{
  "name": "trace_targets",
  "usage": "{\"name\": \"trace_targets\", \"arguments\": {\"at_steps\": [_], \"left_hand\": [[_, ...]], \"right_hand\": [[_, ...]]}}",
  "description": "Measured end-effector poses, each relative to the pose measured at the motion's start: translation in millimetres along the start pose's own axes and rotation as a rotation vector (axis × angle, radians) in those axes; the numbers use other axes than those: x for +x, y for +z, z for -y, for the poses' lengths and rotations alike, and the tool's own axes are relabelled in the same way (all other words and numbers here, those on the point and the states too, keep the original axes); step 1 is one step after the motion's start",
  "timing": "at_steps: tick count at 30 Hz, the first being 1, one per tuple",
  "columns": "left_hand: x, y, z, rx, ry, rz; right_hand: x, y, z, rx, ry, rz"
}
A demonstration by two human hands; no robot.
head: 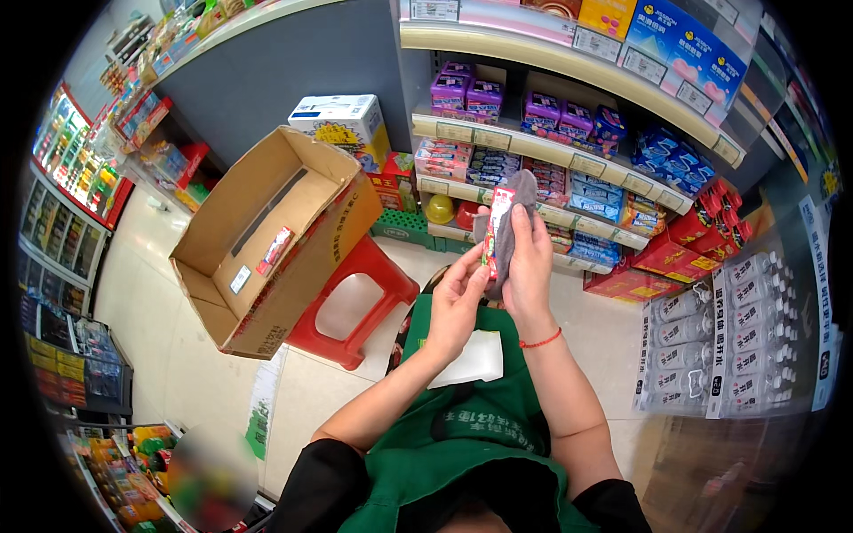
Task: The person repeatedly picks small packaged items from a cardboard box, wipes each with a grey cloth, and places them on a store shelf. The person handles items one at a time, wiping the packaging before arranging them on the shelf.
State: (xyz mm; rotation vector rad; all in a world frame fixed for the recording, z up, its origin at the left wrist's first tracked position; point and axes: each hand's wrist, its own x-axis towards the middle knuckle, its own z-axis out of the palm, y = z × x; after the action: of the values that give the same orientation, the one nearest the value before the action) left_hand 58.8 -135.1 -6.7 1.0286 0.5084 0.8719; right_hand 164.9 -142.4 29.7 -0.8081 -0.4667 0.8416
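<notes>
Before my chest, a small red-and-white candy pack (492,240) stands tilted between my hands. My left hand (456,296) pinches its lower end between thumb and fingers. A grey cloth (524,200) is bunched in my right hand (531,260) and lies against the pack's right side. On the green apron (493,413) over my lap rests an empty-looking white tray (476,358). To the left, an open cardboard box (310,273) sits on a red plastic stool (356,303). Inside it are another red candy pack (274,251) and a small white label (240,279).
Ahead, a tiered shelf (506,140) holds purple containers (466,93) and several rows of candy packs (593,196). Red gift boxes (640,273) and bottled water (686,333) stand at the right. A white-and-yellow carton (346,123) stands behind the cardboard box.
</notes>
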Motion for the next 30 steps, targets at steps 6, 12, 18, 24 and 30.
{"name": "trace_targets", "arguments": {"at_steps": [6,12,18,24,30], "left_hand": [[14,-14,4,0.278,0.171,-0.200],[7,-26,5,0.124,0.141,-0.211],[-8,-32,-12,0.050,0.160,-0.212],[-10,-50,-49,0.147,0.313,-0.197],[-31,-91,-96,0.317,0.159,-0.172]], "right_hand": [[-30,5,-23,-0.304,-0.031,0.037],[-44,11,-40,-0.516,-0.112,0.082],[-28,16,-21,-0.616,-0.066,0.226],[-10,40,-21,-0.540,-0.069,0.329],[4,75,-1,-0.670,-0.220,0.493]]}}
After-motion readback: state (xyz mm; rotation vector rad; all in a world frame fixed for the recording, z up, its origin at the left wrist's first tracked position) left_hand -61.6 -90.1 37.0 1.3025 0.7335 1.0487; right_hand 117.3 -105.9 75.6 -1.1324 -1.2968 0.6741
